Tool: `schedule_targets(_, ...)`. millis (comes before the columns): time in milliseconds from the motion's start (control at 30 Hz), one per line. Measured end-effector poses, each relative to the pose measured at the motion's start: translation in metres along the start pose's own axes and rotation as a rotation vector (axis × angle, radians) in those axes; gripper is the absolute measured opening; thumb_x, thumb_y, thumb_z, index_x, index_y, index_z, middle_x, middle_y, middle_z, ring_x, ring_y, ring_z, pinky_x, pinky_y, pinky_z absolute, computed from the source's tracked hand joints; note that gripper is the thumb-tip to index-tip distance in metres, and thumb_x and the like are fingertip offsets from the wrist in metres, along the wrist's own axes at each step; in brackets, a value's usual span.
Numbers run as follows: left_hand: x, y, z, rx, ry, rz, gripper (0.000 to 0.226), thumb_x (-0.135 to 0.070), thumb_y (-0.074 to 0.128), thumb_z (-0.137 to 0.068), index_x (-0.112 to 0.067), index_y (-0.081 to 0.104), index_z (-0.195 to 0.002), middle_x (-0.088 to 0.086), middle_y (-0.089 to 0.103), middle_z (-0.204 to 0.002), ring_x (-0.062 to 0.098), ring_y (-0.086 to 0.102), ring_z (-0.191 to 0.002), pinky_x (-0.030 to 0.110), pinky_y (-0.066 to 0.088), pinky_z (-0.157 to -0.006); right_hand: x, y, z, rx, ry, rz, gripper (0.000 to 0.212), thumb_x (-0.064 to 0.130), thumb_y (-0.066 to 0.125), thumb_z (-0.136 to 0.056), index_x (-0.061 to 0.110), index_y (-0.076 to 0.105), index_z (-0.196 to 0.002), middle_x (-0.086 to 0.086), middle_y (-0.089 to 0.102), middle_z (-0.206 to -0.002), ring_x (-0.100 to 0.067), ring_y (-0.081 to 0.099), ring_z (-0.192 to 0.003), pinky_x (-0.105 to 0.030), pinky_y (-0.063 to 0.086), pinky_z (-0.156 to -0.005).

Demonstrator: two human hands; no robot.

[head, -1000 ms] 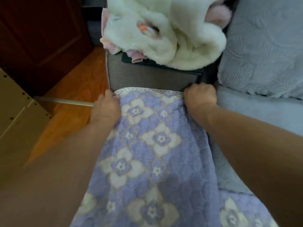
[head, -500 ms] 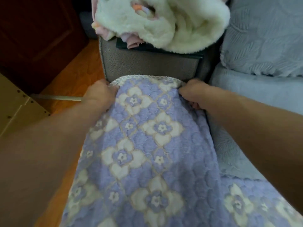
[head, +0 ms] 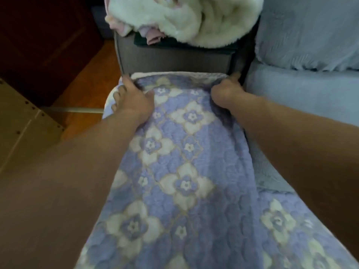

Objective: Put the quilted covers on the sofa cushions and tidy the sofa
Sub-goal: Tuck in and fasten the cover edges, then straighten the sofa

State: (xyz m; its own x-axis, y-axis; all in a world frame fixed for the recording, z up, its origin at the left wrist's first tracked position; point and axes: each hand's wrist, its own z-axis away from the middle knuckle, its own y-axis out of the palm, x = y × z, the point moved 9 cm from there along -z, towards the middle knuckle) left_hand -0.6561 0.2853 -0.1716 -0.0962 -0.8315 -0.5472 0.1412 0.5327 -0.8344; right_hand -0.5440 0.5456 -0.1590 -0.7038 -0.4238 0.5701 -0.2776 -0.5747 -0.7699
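— Two hands on one cover, both up at the far end. See the left hand? It lies on the cover near the left corner, fingers spread loosely, fingertips hooked over the edge. I'd say it is pinning that side so the fabric can't slide back.

— And the right hand?

— Curled tight on the trimmed hem at the right corner, knuckles bunched, thumb poking toward the armrest. It looks as if it is stuffing the hem into the gap where the seat meets the armrest, which is why the hem sits puckered between the two hands.

— Where does the cover run?

— Lengthways down the seat, purple with cream flowers, from the foot of the armrest back toward the person. Its left edge hangs over the seat front above the floor; the right edge lies against the pale blue cushions. Whether the corners are seated yet, I can't tell; the hands hide them.

— What's the heap on the armrest?

— Fluffy white blanket, some pink cloth under it, parked out of the way, I'd guess. Tidying that would come later. A brown box stands off to the left on the floor.
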Motion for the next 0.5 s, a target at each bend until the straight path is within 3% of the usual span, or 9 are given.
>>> schedule_targets(100, 0.005, 0.006, 0.042, -0.104, 0.248, 0.106, 0.083, -0.057, 0.053, -0.095, -0.024, 0.011, -0.159, 0.014, 0.037, -0.155, 0.036, 0.034, -0.141, 0.052, 0.033, -0.111, -0.013, 0.007, 0.058, -0.016, -0.182, 0.028, 0.091, 0.031, 0.054, -0.095, 0.015, -0.011, -0.157, -0.018, 0.036, -0.153, -0.036, 0.042, -0.133, -0.044, 0.035, -0.112)
schedule_targets(200, 0.008, 0.016, 0.045, -0.076, 0.349, -0.120, 0.067, -0.065, 0.038, -0.098, -0.036, 0.022, -0.156, 0.013, 0.021, -0.163, 0.035, 0.020, -0.149, 0.053, 0.020, -0.119, -0.049, 0.042, 0.123, -0.023, -0.367, 0.223, 0.075, 0.050, 0.040, -0.101, 0.024, 0.000, -0.159, -0.016, 0.006, -0.164, -0.036, 0.009, -0.150, -0.045, 0.008, -0.123)
schedule_targets(333, 0.001, 0.045, 0.023, 0.160, 0.194, -0.468, 0.061, -0.069, 0.018, -0.099, -0.051, -0.001, -0.154, 0.007, -0.008, -0.167, 0.037, -0.004, -0.153, 0.060, 0.007, -0.120, -0.079, 0.065, 0.113, -0.013, -0.313, 0.034, 0.072, 0.061, 0.037, -0.098, 0.038, 0.005, -0.158, -0.015, -0.004, -0.165, -0.030, 0.000, -0.152, -0.043, 0.002, -0.124)
schedule_targets(400, -0.009, 0.039, 0.034, 0.168, 0.085, -0.557, 0.061, -0.059, 0.023, -0.102, -0.046, -0.002, -0.156, 0.007, -0.010, -0.167, 0.043, -0.006, -0.151, 0.067, 0.006, -0.117, -0.073, 0.063, 0.106, 0.123, -0.287, 0.036, 0.074, 0.062, 0.038, -0.098, 0.038, 0.001, -0.158, -0.014, -0.010, -0.165, -0.030, -0.005, -0.153, -0.041, -0.001, -0.124)
schedule_targets(500, -0.033, 0.044, 0.116, 0.207, 0.179, -0.566, 0.064, -0.037, 0.037, -0.103, -0.033, 0.005, -0.159, 0.008, -0.004, -0.167, 0.041, -0.004, -0.152, 0.070, 0.006, -0.115, -0.094, 0.046, 0.149, 0.216, -0.248, -0.024, 0.077, 0.057, 0.045, -0.098, 0.029, 0.008, -0.159, -0.012, -0.001, -0.166, -0.028, 0.004, -0.153, -0.038, 0.007, -0.123)
